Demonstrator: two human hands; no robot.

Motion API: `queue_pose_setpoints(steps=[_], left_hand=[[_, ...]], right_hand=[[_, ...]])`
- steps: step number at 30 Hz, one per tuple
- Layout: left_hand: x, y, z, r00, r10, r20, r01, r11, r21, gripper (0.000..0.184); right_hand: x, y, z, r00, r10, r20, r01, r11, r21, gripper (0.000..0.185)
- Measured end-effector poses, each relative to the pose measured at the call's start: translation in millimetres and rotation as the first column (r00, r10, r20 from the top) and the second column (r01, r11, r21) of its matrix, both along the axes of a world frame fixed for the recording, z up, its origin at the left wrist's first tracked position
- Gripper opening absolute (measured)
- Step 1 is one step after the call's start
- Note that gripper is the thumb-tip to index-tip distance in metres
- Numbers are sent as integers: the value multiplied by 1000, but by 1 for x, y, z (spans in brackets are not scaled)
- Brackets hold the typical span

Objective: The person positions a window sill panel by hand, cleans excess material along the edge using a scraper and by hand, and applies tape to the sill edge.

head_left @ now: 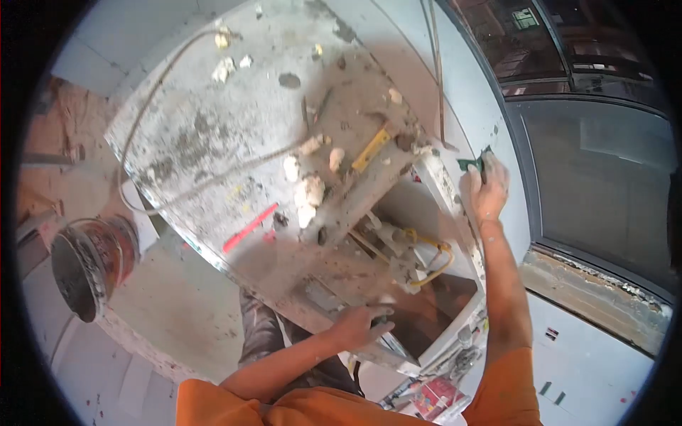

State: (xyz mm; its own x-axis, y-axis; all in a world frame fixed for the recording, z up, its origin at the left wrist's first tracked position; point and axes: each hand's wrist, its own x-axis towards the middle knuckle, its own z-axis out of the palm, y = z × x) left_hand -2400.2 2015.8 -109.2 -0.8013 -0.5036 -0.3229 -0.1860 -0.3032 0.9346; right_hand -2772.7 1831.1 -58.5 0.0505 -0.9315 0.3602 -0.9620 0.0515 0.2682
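Observation:
My right hand [490, 188] reaches to the white tiled wall beside the window, its fingers closed on a small green pad [470, 164]. The pad lies against the wall, and part of it is hidden under the fingers. Lower down, my left hand [364, 326] is closed at the near rim of a rectangular opening in the dusty slab. Something small and dark shows between its fingers, too unclear to name. Inside the opening sits a yellow looped handle or tube [437, 263] beside pale blocky pieces.
On the dusty slab [213, 128] lie a red strip [250, 227], a yellow level-like tool [371, 149], a hammer [380, 117], foam-like lumps [309, 192] and a long curved cable. A dirty bucket [78, 270] lies tilted at left. A dark-framed window [604, 170] stands at right.

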Motion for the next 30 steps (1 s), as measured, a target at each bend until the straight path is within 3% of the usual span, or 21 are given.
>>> queue_pose_setpoints(steps=[6, 9, 12, 14, 18, 20, 22, 24, 25, 27, 29, 30], left_hand=[[19, -54, 29, 992, -84, 93, 92, 992, -82, 37], [21, -84, 47, 995, 35, -92, -42, 996, -76, 35], [39, -127, 72, 999, -43, 31, 45, 996, -76, 34], [53, -148, 75, 992, -76, 105, 84, 994, -77, 33], [79, -167, 49, 993, 61, 106, -46, 990, -133, 32], [89, -171, 44, 982, 122, 141, -74, 948, -309, 30], [91, -176, 46, 975, 99, 198, -14, 919, -394, 28], [88, -184, 74, 969, -14, 246, 39, 995, -97, 26], [85, -181, 82, 972, -87, 220, 112, 988, -106, 26], [96, -169, 90, 989, 52, 138, -18, 972, -234, 32], [112, -159, 98, 984, -8, 180, 53, 967, -248, 31], [120, -154, 101, 973, -31, 227, 86, 967, -239, 30]], right_hand=[[7, 10, -25, 981, -95, 167, 113, 988, -104, 42], [18, -2, 0, 976, -102, 194, 115, 992, -57, 39], [40, -19, 30, 985, -126, 122, 121, 992, 47, 45], [41, -37, 17, 983, -84, 163, 84, 996, 8, 45], [40, -66, -14, 971, 3, 240, 5, 999, -34, 49], [29, -56, -16, 958, -13, 287, 16, 1000, -8, 56], [21, -45, -31, 977, -141, 163, 114, 980, 165, 49], [32, -46, -57, 936, -257, 239, 224, 962, 157, 47], [47, -44, -58, 905, -286, 315, 264, 958, 113, 46], [102, -25, 1, 805, -271, 527, 305, 952, 22, 44], [140, 20, 8, 816, -264, 513, 318, 948, -18, 35], [162, 47, 6, 758, -288, 586, 320, 946, 51, 34]])
